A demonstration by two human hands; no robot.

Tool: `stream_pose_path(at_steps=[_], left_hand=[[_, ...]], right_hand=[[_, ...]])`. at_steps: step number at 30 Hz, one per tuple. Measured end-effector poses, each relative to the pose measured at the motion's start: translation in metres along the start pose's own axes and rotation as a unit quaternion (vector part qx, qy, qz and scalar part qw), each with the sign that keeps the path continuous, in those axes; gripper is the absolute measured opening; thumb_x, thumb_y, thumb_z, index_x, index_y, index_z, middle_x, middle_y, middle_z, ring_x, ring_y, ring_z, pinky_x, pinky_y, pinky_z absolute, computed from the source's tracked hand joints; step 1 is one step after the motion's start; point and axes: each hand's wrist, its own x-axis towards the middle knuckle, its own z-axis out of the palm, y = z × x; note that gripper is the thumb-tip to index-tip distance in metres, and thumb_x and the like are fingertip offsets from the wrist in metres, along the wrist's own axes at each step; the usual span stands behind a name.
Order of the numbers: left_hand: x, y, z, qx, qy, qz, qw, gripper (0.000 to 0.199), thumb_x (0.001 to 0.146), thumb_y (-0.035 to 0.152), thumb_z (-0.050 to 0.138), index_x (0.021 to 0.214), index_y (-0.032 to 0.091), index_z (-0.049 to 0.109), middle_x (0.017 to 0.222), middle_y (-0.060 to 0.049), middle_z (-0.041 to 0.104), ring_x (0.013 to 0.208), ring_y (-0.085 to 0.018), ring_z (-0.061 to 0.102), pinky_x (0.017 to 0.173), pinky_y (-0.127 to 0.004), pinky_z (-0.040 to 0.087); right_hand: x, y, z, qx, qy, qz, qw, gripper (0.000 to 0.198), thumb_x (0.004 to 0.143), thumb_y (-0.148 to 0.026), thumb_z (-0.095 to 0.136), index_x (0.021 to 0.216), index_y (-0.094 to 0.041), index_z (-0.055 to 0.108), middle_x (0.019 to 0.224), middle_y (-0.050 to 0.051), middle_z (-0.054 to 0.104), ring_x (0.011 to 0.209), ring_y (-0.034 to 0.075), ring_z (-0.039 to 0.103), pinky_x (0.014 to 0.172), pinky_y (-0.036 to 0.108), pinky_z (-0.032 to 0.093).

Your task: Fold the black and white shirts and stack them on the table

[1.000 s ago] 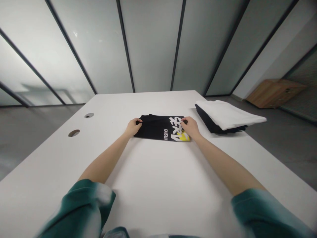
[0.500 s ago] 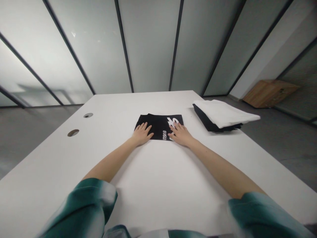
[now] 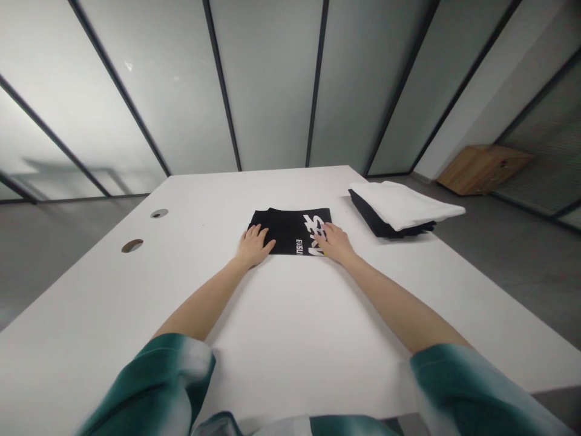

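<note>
A folded black garment with white lettering (image 3: 290, 233), which looks like a T-shirt, lies flat on the white table. My left hand (image 3: 253, 245) rests on its left near corner, fingers spread and the thumb apart. At the opposite side, my right hand (image 3: 336, 243) touches the right edge, its fingers stretched over the print and the thumb apart from them. Neither hand has lifted the cloth; the undersides of the fingers are hidden.
To the right, a white folded cloth (image 3: 403, 203) lies on top of black cloth (image 3: 374, 221) near the table's right edge. Two round holes pierce the table (image 3: 290, 339) at left. Frosted glass panels (image 3: 272, 85) stand behind, and a wooden cabinet (image 3: 483, 168) sits on the floor.
My hands have slid apart toward the garment's left and right edges, so more of the white lettering shows. The camera view has shifted slightly.
</note>
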Motion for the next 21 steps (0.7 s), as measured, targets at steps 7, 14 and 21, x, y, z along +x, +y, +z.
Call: stream_pose_path(at_steps=[7,14,21], left_hand=[[0.007,-0.023,-0.006,-0.033,0.062,-0.083,0.994,0.057,0.09,0.038,0.052,0.143,0.016,0.049,0.135,-0.019,0.059,0.126,-0.034,0.055,0.108,-0.045,0.041],[0.011,-0.023,-0.02,-0.038,-0.021,-0.058,0.997,0.04,0.08,0.023,0.055,0.118,0.021,0.066,0.113,-0.013,0.071,0.109,-0.032,0.065,0.097,-0.041,0.048],[0.005,-0.02,-0.049,-0.073,-0.188,-0.034,0.979,0.011,0.067,0.03,0.065,0.074,0.023,0.069,0.071,-0.004,0.072,0.076,-0.025,0.068,0.07,-0.031,0.049]], right_hand=[[0.0,0.002,-0.014,-0.03,-0.002,0.119,0.992,0.054,0.092,-0.043,0.052,0.136,-0.011,0.058,0.131,0.023,0.06,0.121,0.039,0.054,0.1,0.05,0.041],[0.003,0.001,-0.007,-0.003,-0.006,0.09,0.996,0.044,0.093,-0.029,0.051,0.134,-0.014,0.061,0.127,0.019,0.063,0.116,0.033,0.059,0.097,0.043,0.045],[0.037,0.007,-0.006,-0.026,-0.025,-0.036,0.999,0.04,0.09,-0.011,0.046,0.121,-0.015,0.071,0.121,0.015,0.065,0.112,0.026,0.06,0.098,0.034,0.045]])
